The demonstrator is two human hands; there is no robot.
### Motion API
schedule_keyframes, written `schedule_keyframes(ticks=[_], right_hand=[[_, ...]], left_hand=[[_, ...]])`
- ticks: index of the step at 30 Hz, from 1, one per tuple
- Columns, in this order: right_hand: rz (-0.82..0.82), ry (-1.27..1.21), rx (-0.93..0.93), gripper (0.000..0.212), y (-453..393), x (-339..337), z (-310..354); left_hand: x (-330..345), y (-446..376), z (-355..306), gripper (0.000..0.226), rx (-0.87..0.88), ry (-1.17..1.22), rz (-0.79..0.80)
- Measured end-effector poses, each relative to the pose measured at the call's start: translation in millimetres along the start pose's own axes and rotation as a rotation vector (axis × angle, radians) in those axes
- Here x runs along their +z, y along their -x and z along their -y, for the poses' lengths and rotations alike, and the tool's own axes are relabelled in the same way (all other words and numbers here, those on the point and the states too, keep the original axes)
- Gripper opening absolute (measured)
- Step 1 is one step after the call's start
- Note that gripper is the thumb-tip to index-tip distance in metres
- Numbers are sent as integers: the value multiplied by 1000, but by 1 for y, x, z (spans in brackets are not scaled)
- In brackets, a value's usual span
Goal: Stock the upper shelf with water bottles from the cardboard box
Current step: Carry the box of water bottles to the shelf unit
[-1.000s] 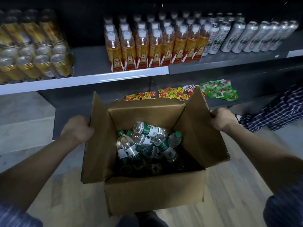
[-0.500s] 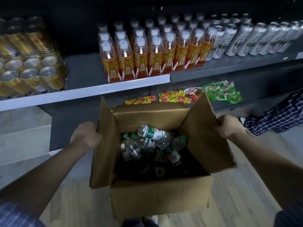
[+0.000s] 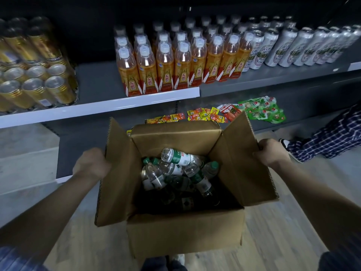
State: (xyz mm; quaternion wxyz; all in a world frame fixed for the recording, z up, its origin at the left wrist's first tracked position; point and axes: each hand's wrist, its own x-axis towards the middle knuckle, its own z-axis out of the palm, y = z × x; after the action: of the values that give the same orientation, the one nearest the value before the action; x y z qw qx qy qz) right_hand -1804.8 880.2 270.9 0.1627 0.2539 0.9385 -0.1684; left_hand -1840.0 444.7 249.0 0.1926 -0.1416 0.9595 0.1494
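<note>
Both hands, left (image 3: 91, 166) and right (image 3: 271, 152), grip the cardboard box (image 3: 185, 233) flaps; we have drawn nearer the upper shelf (image 3: 97, 83), water bottles (image 3: 175, 169) unstocked.

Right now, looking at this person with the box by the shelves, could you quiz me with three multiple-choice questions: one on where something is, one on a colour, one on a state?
1. Where is the bare gap on the upper shelf?
A. between the gold cans and the orange bottles
B. right of the silver cans
C. nowhere

2. What colour are the water bottles' caps?
A. red
B. green
C. white

3. How is the cardboard box?
A. taped shut
B. open, flaps up
C. lying sideways

Answers: 1 A, grey shelf shows between gold cans and orange bottles. 2 B, green caps show inside. 3 B, left hand and right hand grip its raised flaps.
</note>
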Motion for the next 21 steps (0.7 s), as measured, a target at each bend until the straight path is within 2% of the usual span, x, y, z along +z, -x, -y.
schedule_keyframes(ticks=[3, 7, 12, 16, 21], right_hand=[[-3, -4, -8, 17, 3, 0, 1], [-28, -48, 1, 21, 6, -2, 4], [-110, -89, 26, 30, 15, -11, 9], [-168, -119, -5, 30, 26, -19, 13], [-166, -189, -73, 27, 38, -24, 20]], left_hand=[[-1, 4, -1, 16, 0, -61, -11], [-9, 13, -9, 11, -20, -193, -109], [-28, 20, -15, 20, 56, -257, -172], [-37, 27, -21, 24, 168, -258, -132], [-36, 41, -29, 23, 402, -378, -4]])
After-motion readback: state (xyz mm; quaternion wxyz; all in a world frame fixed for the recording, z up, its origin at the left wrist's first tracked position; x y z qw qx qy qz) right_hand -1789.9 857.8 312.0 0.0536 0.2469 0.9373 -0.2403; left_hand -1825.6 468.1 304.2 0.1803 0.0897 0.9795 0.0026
